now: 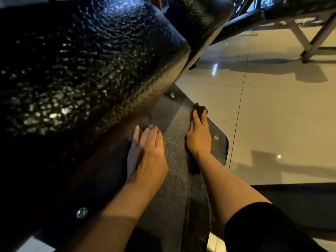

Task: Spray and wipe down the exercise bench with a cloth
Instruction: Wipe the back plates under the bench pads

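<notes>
i read this as the wipe step, down on the low parts of the exercise bench (81, 70). its black textured pad fills the view from 9 to 12 o'clock, speckled with glints that could be spray droplets; i cannot confirm that. no spray bottle in view. below the pad, toward 6 o'clock, lies a dark gritty base plate (174, 160) with bolts (82, 212) at its corners. right hand (199, 135) lies flat at about 4 o'clock from centre, fingers straight, pressing a dark cloth (200, 107) onto the plate's outer edge; cloth shows past the fingertips and behind the wrist. left hand (147, 150) is open, fingers straight and together, resting where pad meets plate. my judgement: the next move calls for steady downward pressure while sliding the cloth along the plate, keeping it clear of the bolt (216, 137) just beside the hand.
</notes>
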Demonstrator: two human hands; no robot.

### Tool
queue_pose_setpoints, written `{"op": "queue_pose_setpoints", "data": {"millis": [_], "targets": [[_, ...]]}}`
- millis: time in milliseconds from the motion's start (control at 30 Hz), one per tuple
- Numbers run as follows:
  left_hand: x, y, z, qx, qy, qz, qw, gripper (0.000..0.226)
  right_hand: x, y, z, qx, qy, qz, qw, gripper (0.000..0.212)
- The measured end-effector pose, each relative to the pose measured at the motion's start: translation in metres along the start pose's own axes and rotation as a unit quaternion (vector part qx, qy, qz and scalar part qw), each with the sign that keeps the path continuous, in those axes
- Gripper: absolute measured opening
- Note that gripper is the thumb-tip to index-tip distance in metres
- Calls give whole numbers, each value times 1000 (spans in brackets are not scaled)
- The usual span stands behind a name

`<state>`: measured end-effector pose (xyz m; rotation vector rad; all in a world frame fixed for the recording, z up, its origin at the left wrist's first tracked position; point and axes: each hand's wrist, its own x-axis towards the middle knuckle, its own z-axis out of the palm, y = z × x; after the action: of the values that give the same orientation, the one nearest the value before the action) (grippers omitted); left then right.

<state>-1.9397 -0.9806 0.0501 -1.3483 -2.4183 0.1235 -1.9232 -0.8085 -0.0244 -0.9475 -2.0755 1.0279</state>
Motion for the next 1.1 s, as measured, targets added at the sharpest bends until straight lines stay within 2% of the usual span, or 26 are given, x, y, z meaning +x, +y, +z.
{"op": "queue_pose_setpoints", "data": {"millis": [67,100,167,267,300,367,433,500,567,633,700,767,833,900,933,1000,1033,1100], "targets": [[2,0,1,9,-7,3,1000,57,2,9,-5,15,25,119,992,49],[3,-1,3,8,-19,10,1000,56,5,2,-6,29,28,138,990,49],[1,-4,3,13,-42,27,999,56,15,-27,-2,58,5,82,995,46],[0,-2,3,45,-14,18,999,58,17,-63,7,59,-24,-88,994,49],[-1,3,0,36,-5,5,999,58,17,-66,8,62,-31,-112,991,49],[-3,16,-6,44,-42,-7,998,58,12,-55,9,50,-24,-107,993,50],[-9,29,-6,51,-67,4,996,64,-4,-26,5,28,-6,-39,999,50],[-15,38,-1,56,-86,18,995,66,-27,11,-5,2,15,72,997,52],[-22,39,1,44,-78,21,996,66,-49,43,-15,-3,32,176,984,53],[-31,36,-5,52,-62,20,997,65,-62,54,-21,51,65,278,957,52],[-42,27,-16,76,-78,17,994,64,-62,35,-19,82,104,299,945,50],[-53,7,-25,120,-117,31,985,63,-62,-13,-8,89,66,235,966,53],[-65,-14,-27,89,-52,54,993,62,-68,-71,15,74,23,78,994,54],[-84,-33,-31,37,-25,-22,999,62,-83,-120,36,63,-29,-86,994,55],[-92,-37,-35,31,-44,-29,998,63,-92,-135,41,45,-41,-140,988,60],[-107,-43,-37,52,-92,-33,994,65,-106,-131,38,44,-55,-172,983,61],[-112,-44,-37,51,-91,-20,994,65,-113,-114,32,49,-51,-170,983,60],[-121,-39,-36,60,-54,1,997,63,-135,-65,12,33,-23,-83,996,58]]}}
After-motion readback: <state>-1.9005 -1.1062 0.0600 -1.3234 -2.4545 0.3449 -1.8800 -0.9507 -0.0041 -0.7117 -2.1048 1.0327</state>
